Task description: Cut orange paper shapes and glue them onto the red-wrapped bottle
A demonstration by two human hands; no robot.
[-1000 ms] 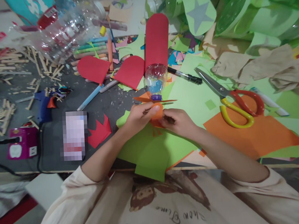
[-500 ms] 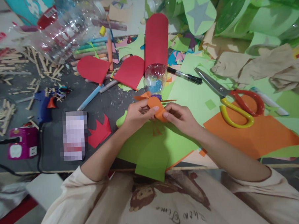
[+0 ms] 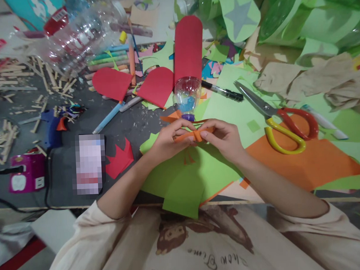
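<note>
Between my two hands is a piece of orange paper (image 3: 197, 136), pinched at both sides and seen nearly edge-on. My left hand (image 3: 171, 140) grips its left part, thumb in front. On the right side my right hand (image 3: 223, 138) presses it between thumb and fingers. Just beyond my fingers lies a plastic bottle (image 3: 187, 91) wrapped in red paper (image 3: 188, 47), its purple cap (image 3: 188, 117) towards me. Two red rounded paper pieces (image 3: 112, 83) rest left of the bottle. Green paper sheets (image 3: 181, 174) lie beneath my hands.
Scissors (image 3: 268, 110) with red and yellow handles lie at right on orange paper (image 3: 306, 167). A black pen (image 3: 222, 90) is beside the bottle. At left are a blue glue gun (image 3: 52, 128), a phone (image 3: 90, 164), a red paper crown (image 3: 120, 158) and scattered wooden sticks (image 3: 7, 136).
The orange paper has turned from showing its flat face to lying nearly edge-on. My right hand has shifted slightly, its fingers now further over the paper.
</note>
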